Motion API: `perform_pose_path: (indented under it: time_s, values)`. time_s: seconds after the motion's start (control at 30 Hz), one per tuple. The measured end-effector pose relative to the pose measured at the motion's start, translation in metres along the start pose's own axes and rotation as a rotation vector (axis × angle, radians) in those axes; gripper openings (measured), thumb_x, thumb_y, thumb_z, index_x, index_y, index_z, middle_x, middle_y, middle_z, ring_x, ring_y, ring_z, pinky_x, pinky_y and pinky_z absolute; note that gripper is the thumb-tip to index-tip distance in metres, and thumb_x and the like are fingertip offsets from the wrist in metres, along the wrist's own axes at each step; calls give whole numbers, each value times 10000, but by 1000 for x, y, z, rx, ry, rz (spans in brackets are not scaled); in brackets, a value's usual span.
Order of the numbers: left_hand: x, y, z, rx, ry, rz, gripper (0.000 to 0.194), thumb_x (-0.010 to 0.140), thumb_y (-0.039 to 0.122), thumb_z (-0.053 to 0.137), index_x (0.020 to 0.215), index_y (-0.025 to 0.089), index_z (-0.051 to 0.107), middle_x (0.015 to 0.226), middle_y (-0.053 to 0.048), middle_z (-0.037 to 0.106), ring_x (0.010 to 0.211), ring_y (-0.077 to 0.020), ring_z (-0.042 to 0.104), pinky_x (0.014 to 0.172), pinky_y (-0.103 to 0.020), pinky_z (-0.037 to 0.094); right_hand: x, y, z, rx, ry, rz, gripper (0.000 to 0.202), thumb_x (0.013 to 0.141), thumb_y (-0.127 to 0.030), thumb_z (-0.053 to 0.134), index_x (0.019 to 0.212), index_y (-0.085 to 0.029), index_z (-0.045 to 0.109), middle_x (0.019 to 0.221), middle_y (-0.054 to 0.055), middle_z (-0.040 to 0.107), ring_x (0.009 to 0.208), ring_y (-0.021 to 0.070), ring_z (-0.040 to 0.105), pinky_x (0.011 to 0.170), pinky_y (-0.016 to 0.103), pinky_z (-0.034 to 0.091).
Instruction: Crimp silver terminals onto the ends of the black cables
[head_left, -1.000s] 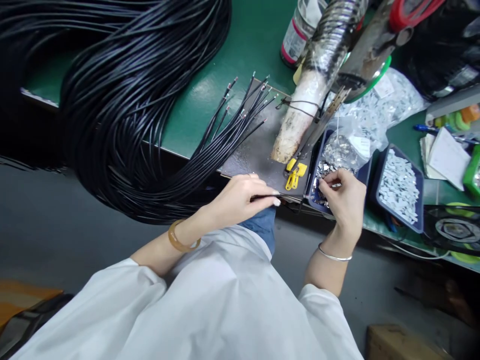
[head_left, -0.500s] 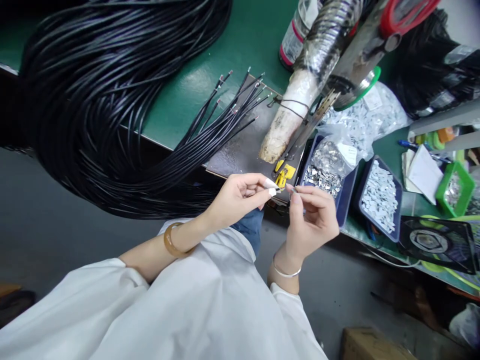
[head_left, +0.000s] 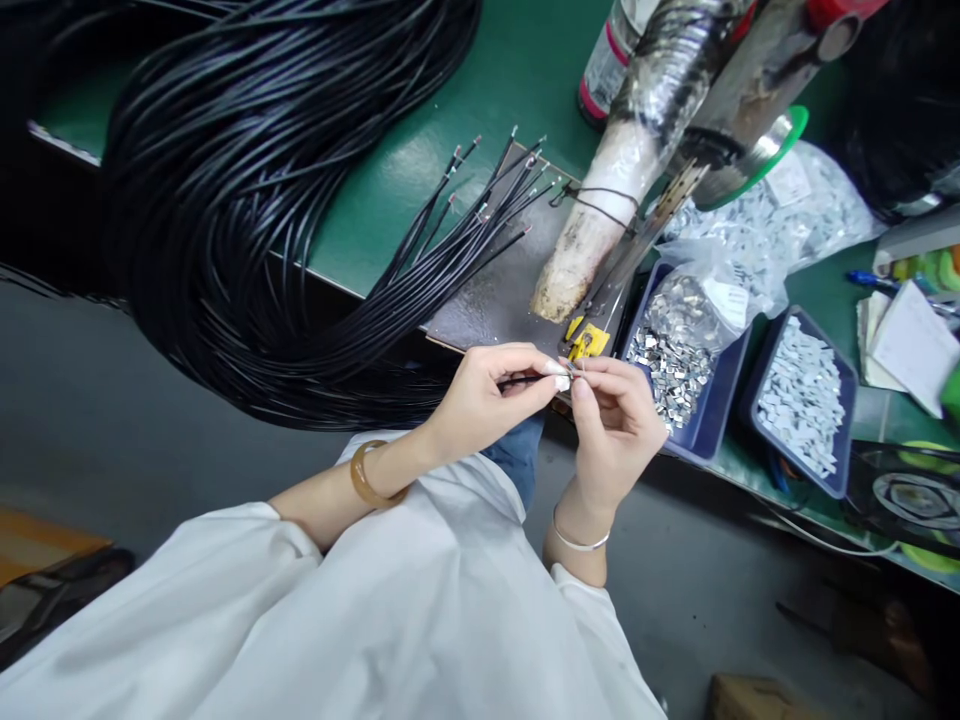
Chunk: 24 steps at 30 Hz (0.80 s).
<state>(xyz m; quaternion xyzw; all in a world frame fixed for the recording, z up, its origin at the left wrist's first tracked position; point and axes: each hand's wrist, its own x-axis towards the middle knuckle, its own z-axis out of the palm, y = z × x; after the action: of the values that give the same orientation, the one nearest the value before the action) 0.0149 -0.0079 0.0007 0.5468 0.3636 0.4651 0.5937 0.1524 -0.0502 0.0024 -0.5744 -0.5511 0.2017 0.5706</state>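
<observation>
My left hand [head_left: 487,395] is closed, with thumb and forefinger pinching the end of a black cable [head_left: 517,380]. White coverings sit on its thumb tip and forefinger tip. Touching it at the cable's end, my right hand [head_left: 611,425] is also closed, pinching a small metal piece [head_left: 573,372] mostly hidden by the fingertips. Just beyond the hands lies a small yellow part [head_left: 589,338] on the dark plate [head_left: 487,305]. To the left hangs a thick bundle of black cables [head_left: 300,300], its stripped ends fanned over the plate.
A blue bin [head_left: 705,420] of small metal clips and another bin [head_left: 806,400] of pale small pieces stand at right. A wrapped pipe [head_left: 581,240] slants down over the plate. Behind are a jar [head_left: 604,75] and plastic bags [head_left: 802,215] on the green table [head_left: 390,170].
My right hand has moved left, bringing its fingertips against my left fingertips at the cable end; a gap separated them before. The view has shifted slightly.
</observation>
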Motion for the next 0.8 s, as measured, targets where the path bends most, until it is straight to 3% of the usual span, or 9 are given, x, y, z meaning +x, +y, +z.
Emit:
perform_pose_path:
  time_s: [0.17,0.33,0.53,0.67,0.8]
  values:
    - [0,1,-2,28,-14,39,99,835,186,680,771,129,730,700,-24,645,611,-96,520,561,-214,409,0,-2,-1,0,-22,15,90,864,-180,710,905,-254,741,943,11,721,896,143,705,706,285,617]
    - [-4,-5,-2,229,44,241,100,869,151,646,839,144,742,673,0,586,573,-89,453,551,-220,379,-1,-1,1,-7,-14,69,44,865,-213,712,887,-243,735,944,20,715,905,155,706,714,299,612]
    - [-7,-11,1,358,99,433,124,904,125,609,901,154,729,742,-23,668,609,-93,514,599,-211,420,-1,3,3,146,-25,140,42,857,-205,715,873,-239,735,990,13,703,926,159,732,829,335,629]
    - [-13,-13,4,343,94,368,92,919,149,601,898,141,691,761,-26,691,594,-81,541,597,-198,438,-6,4,8,132,-8,140,14,871,-224,696,865,-218,707,1011,28,688,953,177,736,887,393,640]
    - [-18,-9,5,55,-29,40,118,945,260,605,891,158,630,653,25,622,533,-74,560,551,-181,462,-14,2,15,-38,102,11,24,884,-219,681,880,-236,696,1029,30,697,964,194,737,883,431,643]
